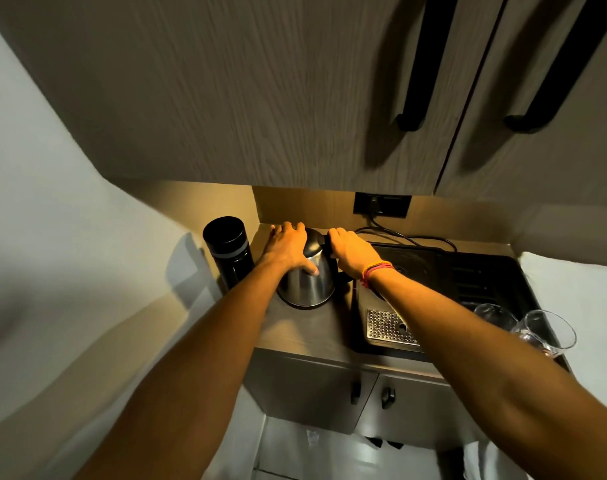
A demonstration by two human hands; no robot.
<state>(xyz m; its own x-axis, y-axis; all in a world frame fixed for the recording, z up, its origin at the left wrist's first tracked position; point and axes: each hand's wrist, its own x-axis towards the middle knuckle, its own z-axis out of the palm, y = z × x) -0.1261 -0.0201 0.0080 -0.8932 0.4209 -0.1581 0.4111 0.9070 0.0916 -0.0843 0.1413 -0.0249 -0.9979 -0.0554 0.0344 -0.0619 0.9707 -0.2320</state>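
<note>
One steel kettle (307, 278) upright on the counter (305, 334) near the back wall, just beside one black flask (227, 251) on its left and one black tray (468, 282) on its right. Right hand (350, 249) curled tight round the black handle (327, 243), probably ready for lifting; left hand (288, 245) laid over lid and side, fingers spread and uncurled, thumb down the steel, likely steadying the body. On the tray, one metal grate (388, 327) and two clear glasses (548, 332) at the near right edge. One cord (399, 233) from one wall socket (381, 204) behind
</note>
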